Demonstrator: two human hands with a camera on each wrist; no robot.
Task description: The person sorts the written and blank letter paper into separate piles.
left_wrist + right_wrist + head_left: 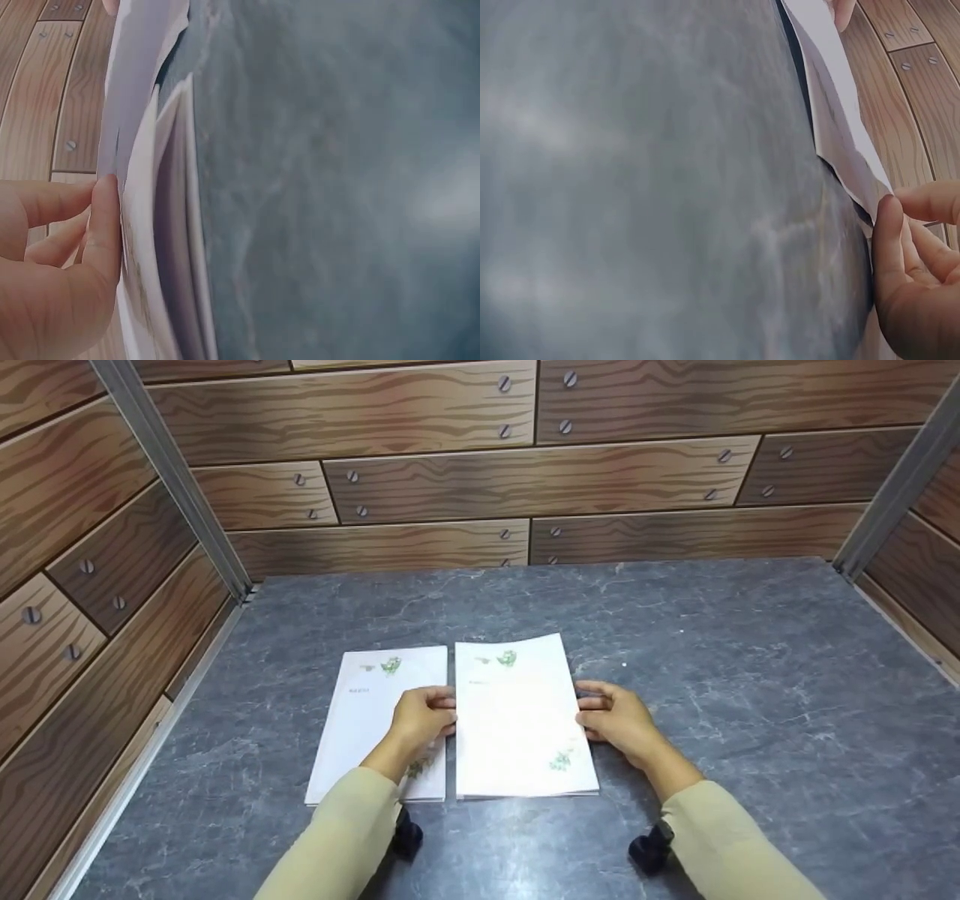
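Two white stacks of printed paper with small green pictures lie side by side on the table in the head view. My left hand [421, 720] reaches across the left paper stack [375, 727] and pinches the left edge of the right paper stack [525, 727] between thumb and fingers. At that stack's right edge my right hand [616, 720] pinches it likewise. In the left wrist view, several loose layers of the left paper stack [180, 225] gape beside the left hand [60, 262]. The right wrist view has the right hand [915, 262] at a corner of bent paper [840, 105].
The grey marbled table [712, 660] extends around both stacks. Wood-patterned panels [427, 487] enclose it at the back and sides, with metal corner posts [180, 480]. A black wrist device [651, 847] hangs below the right sleeve, another [406, 834] by the left.
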